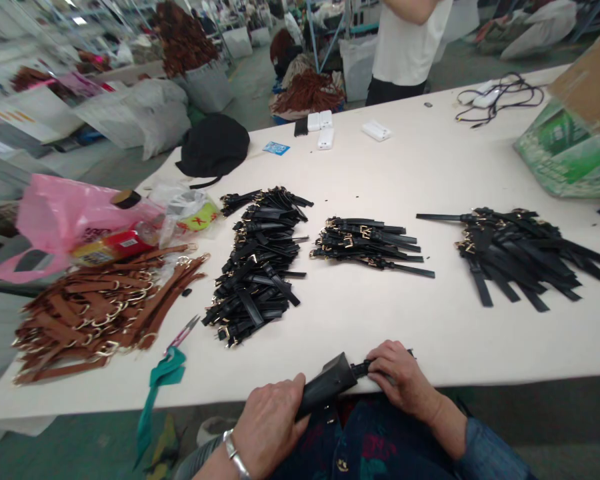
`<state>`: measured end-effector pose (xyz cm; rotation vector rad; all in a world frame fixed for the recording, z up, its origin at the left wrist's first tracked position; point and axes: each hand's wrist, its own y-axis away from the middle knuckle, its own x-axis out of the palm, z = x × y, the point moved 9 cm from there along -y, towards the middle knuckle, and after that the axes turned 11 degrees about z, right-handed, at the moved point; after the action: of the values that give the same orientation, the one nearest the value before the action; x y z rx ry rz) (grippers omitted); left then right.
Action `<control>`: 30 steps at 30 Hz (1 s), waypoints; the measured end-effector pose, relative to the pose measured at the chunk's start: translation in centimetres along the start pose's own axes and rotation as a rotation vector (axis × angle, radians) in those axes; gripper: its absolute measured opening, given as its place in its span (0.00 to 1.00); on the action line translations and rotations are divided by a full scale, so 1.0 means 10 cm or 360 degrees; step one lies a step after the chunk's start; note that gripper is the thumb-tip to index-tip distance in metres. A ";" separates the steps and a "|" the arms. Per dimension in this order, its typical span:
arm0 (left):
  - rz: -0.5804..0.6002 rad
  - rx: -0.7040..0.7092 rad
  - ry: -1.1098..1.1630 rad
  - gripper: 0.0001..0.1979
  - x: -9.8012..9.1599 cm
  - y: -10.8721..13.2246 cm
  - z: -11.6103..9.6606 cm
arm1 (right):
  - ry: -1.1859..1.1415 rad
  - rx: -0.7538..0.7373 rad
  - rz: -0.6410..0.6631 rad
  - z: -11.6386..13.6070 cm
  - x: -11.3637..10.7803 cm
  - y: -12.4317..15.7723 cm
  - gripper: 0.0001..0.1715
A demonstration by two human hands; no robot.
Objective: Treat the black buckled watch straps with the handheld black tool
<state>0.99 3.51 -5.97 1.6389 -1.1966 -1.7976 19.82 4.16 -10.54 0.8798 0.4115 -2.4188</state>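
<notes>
At the table's near edge my left hand [275, 417] is closed around a wide, folded black leather piece [329, 385]. A narrow black strap [361, 369] runs from its end to my right hand [400, 375], whose fingers are closed on it. A small end pokes out beyond my right fingers. Whether the strap is fastened to the wide piece I cannot tell. Ahead of my hands lie a long pile of black buckled straps [260, 267], a smaller bundle of black straps [370, 243] and a fanned pile of black straps [520, 250] on the right.
Brown straps with metal rings [90, 313] cover the table's left end. Nearby are thread snips [183, 333], a teal cloth strip [166, 373], a pink bag [75, 207] and a black cap [214, 148]. A green bag [570, 153] and cables [505, 100] lie right. Across stands a person [410, 47].
</notes>
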 end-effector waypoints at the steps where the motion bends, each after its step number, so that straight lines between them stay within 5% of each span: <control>1: -0.0023 0.0011 -0.0001 0.18 0.00 -0.01 -0.05 | -0.0043 0.0001 0.0018 -0.01 0.01 0.00 0.04; 7: -0.0110 0.0036 -0.0022 0.15 -0.11 -0.13 -0.35 | -0.0186 0.0006 0.0123 -0.03 -0.02 -0.02 0.06; 19: 0.0031 -0.0014 0.0051 0.17 0.14 0.06 -0.05 | -0.0127 0.0008 0.0119 -0.04 -0.01 -0.01 0.14; 30: -0.0037 0.0087 0.0030 0.19 0.00 -0.03 -0.40 | -0.0095 0.0035 0.0123 -0.05 -0.02 0.01 0.19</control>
<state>4.83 2.42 -5.92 1.7034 -1.2334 -1.7738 20.20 4.40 -10.78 0.8153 0.3232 -2.3767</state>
